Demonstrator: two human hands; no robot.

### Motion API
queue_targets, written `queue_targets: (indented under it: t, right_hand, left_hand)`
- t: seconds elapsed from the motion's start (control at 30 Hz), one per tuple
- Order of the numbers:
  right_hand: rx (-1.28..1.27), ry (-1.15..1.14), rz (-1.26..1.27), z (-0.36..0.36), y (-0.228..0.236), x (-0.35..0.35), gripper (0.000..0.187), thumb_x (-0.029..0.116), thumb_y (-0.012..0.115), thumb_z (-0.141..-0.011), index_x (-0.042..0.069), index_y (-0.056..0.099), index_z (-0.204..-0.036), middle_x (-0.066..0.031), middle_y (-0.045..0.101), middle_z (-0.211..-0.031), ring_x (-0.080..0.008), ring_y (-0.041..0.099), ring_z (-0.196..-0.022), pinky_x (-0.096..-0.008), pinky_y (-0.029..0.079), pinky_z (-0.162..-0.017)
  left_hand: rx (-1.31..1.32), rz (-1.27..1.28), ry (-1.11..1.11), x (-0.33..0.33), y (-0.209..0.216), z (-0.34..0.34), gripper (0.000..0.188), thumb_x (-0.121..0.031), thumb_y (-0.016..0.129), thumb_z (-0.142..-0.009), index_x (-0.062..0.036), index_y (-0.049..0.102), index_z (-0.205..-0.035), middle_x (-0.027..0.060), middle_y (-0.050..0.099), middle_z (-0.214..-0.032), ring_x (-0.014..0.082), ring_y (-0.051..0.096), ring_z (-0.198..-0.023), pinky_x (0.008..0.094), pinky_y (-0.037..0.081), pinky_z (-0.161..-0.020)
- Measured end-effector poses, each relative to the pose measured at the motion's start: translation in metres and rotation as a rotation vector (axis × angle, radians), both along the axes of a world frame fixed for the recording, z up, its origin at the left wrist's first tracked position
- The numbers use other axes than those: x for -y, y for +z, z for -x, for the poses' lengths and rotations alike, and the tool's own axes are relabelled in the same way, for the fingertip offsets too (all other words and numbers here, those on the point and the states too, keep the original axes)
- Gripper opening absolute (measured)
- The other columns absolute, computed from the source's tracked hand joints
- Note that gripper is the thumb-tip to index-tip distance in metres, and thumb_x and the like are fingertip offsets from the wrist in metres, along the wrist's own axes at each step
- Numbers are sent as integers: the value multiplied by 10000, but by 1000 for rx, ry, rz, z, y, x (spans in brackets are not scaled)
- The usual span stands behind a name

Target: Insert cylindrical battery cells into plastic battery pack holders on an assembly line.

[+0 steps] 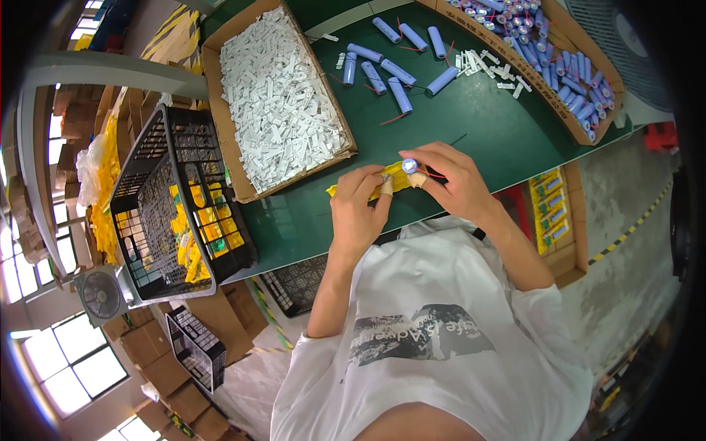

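Over the front edge of the green table, both my hands are close together. My right hand point(457, 185) grips a blue cylindrical battery point(409, 166) between thumb and fingers, its round end facing up; a red wire and a dark wire come off it. My left hand point(358, 212) pinches a yellow strip-like piece point(398, 181), which reaches across to the battery and shows again left of the hand. Pale covers wrap some of my fingertips. Beyond my hands, several loose blue batteries point(398, 72) with red and black wires lie on the table point(471, 121).
A carton of small white pieces point(351, 151) stands at the left, beside a black crate point(168, 125) with yellow packets. More white pieces point(478, 63) lie near a carton of batteries point(612, 110) at the far right. Below the table's right edge is another carton point(577, 213) with yellow packs.
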State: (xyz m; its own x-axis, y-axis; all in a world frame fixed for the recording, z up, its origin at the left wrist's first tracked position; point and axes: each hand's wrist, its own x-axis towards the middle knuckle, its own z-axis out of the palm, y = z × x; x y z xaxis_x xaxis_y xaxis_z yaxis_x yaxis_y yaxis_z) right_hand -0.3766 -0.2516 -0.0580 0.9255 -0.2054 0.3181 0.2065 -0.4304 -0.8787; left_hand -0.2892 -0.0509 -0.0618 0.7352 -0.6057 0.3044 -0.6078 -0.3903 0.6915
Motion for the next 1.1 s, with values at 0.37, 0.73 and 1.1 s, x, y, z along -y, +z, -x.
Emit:
queue_targets:
  t: [0.37, 0.73, 1.1]
  right_hand:
    - [128, 140, 640, -20, 7, 2, 478, 102, 837, -793, 105, 718, -1256, -14, 760, -1097, -201, 700, -979, -369, 553, -877]
    - [173, 257, 584, -32, 1, 16, 429, 51, 797, -812, 75, 724, -1234, -43, 766, -1123, -238, 716, -1006, -384, 560, -859]
    - [111, 284, 630, -31, -4, 3, 329, 38, 775, -862, 52, 739, -1189, -75, 776, -1196, -260, 739, -1051, -386, 583, -891]
  left_hand:
    - [204, 30, 67, -18, 6, -2, 121, -15, 809, -827, -9, 725, -914, 105, 762, -1093, 344, 688, -1001, 445, 561, -923]
    - [78, 152, 147, -22, -18, -1, 168, 7, 788, -859, -16, 665, -972, 114, 772, -1139, 358, 696, -1042, 448, 555, -981]
    - [34, 223, 55, -30, -19, -4, 182, 18, 783, -834, -2, 630, -931, 130, 760, -1177, 372, 687, -1081, 473, 522, -1049]
